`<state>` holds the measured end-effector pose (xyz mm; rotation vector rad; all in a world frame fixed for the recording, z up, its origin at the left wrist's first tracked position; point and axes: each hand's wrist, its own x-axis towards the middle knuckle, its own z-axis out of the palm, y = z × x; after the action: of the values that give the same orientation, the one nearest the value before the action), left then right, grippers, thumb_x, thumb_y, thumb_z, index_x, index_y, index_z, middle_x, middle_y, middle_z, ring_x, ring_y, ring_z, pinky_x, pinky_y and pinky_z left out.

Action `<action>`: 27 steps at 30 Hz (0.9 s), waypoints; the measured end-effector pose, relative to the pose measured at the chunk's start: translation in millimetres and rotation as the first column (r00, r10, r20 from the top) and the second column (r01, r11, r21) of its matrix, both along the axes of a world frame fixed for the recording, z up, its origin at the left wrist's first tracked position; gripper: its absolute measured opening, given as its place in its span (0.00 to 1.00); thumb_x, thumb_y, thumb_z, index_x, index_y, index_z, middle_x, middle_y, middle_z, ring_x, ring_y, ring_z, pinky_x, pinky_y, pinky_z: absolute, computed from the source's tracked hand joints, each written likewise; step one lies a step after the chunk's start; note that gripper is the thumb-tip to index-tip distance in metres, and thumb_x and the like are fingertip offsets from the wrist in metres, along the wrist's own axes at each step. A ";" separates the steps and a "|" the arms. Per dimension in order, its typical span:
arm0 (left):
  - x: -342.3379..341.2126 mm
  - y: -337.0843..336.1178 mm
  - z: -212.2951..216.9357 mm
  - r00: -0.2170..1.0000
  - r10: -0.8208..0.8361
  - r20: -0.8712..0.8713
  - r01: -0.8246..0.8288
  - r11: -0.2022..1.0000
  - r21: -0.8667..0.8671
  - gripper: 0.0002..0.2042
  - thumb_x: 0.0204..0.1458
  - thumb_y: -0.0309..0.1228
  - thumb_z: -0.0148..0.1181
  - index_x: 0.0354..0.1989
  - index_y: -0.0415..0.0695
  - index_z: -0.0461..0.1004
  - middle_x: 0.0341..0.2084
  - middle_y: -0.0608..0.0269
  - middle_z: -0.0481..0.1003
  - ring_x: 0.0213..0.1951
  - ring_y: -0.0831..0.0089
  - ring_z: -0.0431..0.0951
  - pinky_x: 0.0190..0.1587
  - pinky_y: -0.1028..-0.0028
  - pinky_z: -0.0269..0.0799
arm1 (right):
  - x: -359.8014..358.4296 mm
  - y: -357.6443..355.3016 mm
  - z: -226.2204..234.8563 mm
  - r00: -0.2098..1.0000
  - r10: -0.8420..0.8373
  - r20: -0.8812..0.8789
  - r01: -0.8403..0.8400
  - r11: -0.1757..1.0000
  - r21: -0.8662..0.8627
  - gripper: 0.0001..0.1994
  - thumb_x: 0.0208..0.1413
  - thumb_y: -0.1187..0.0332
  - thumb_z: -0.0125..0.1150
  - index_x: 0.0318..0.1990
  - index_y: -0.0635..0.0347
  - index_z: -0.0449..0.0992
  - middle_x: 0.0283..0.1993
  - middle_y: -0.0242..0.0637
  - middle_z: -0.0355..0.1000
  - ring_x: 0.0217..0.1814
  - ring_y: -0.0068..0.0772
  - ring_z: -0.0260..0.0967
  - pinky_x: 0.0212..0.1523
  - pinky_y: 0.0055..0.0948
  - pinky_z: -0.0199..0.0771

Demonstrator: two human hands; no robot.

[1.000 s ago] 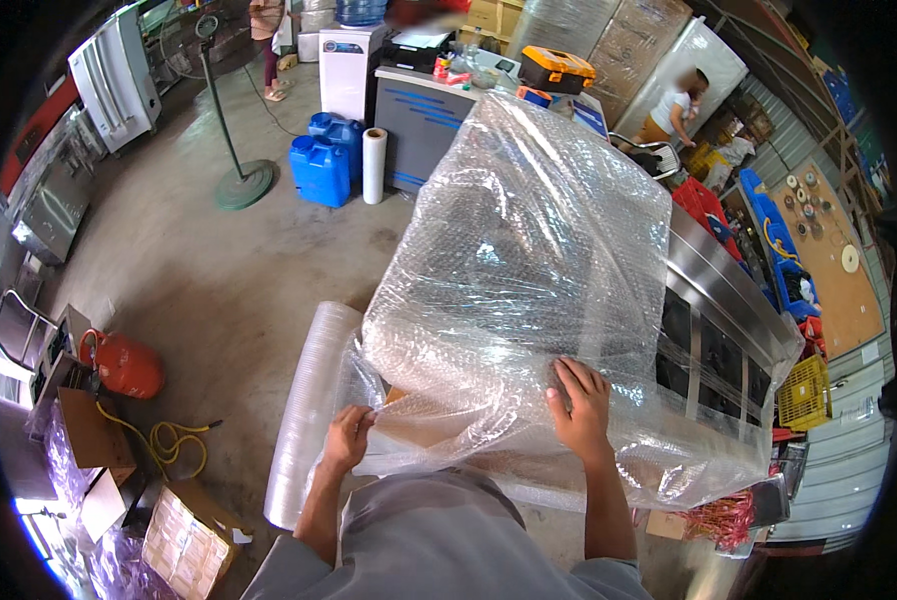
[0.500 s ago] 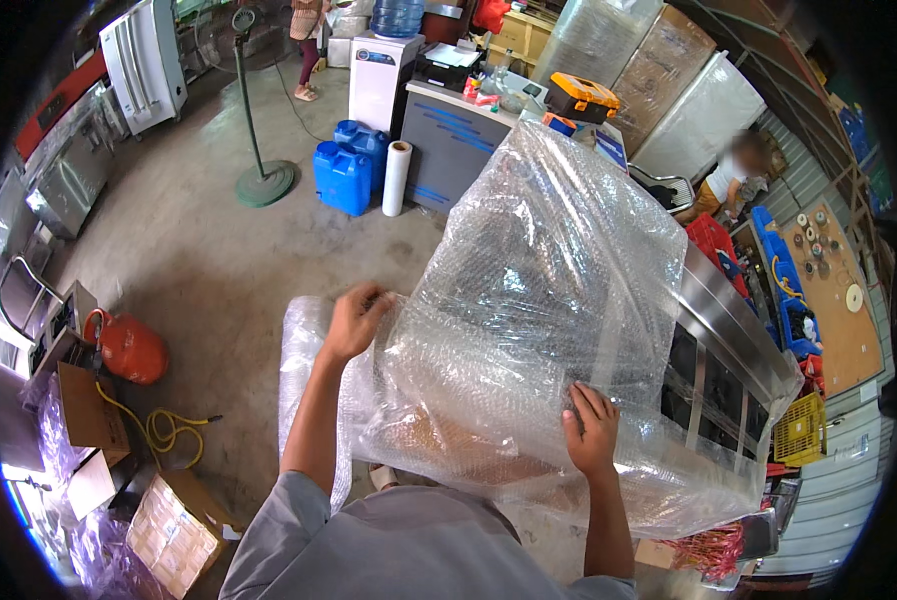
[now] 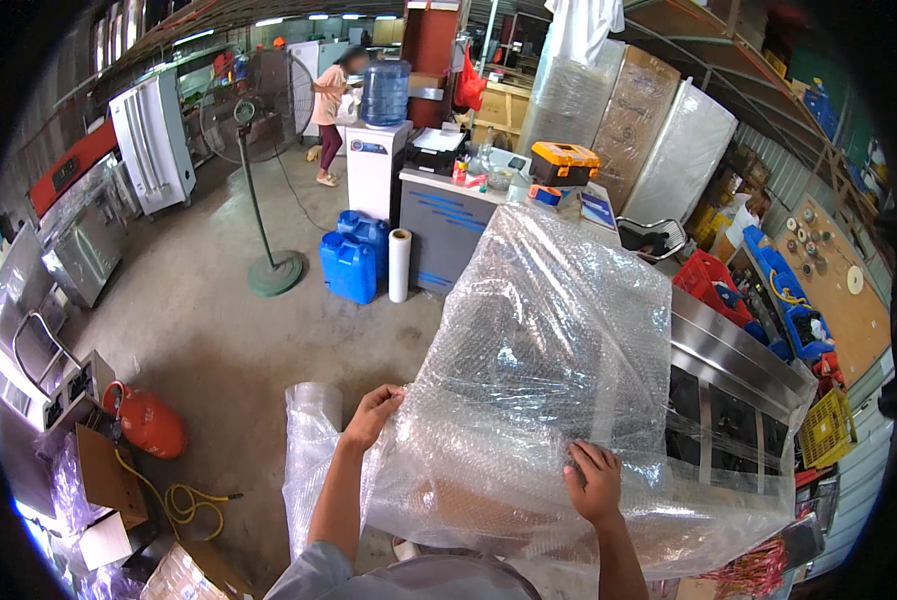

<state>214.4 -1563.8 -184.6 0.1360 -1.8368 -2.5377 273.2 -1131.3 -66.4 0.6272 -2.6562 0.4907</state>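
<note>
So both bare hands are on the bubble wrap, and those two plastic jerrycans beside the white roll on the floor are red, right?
Not quite: the head view shows the jerrycans are blue. The left hand and right hand do rest on the bubble wrap, and the white roll stands beside the cans.

Left hand [image 3: 374, 414] raised, fingers pinched — right hand [image 3: 596, 484] lower, palm flat, fingers spread.

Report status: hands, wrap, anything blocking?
Left hand grips bubble wrap sheet edge. Right hand pressed flat on it. Wrap roll stands beside left arm; nothing blocking.
</note>
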 end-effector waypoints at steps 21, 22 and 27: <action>105.9 1.0 38.8 0.881 0.348 -0.320 -0.454 0.812 -0.367 0.12 0.67 0.35 0.49 0.41 0.36 0.71 0.34 0.63 0.70 0.37 0.74 0.66 0.46 0.72 0.64 | 50.3 190.3 -3.8 0.764 -0.644 0.043 0.644 0.765 0.015 0.26 0.63 0.53 0.55 0.66 0.49 0.69 0.69 0.57 0.58 0.70 0.61 0.54 0.67 0.65 0.49; 122.7 11.3 52.8 0.859 0.401 -0.318 -0.498 0.796 -0.342 0.12 0.66 0.36 0.50 0.38 0.38 0.70 0.33 0.65 0.69 0.37 0.74 0.66 0.47 0.72 0.63 | 50.6 204.9 -8.4 0.760 -0.645 0.076 0.648 0.762 -0.012 0.25 0.63 0.53 0.54 0.66 0.48 0.69 0.69 0.57 0.58 0.71 0.61 0.54 0.67 0.64 0.49; 201.2 3.4 56.2 0.852 0.459 -0.251 -0.485 0.873 -0.052 0.11 0.65 0.38 0.49 0.38 0.41 0.66 0.34 0.66 0.67 0.39 0.73 0.65 0.46 0.71 0.62 | 44.7 253.3 -33.2 0.749 -0.635 0.189 0.644 0.765 0.013 0.24 0.65 0.52 0.51 0.67 0.44 0.67 0.70 0.55 0.56 0.71 0.62 0.52 0.67 0.66 0.48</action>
<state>415.6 -1560.4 -128.4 0.2464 -1.6085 -2.0154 317.9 -878.0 -99.6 -0.3878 -2.7813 0.4168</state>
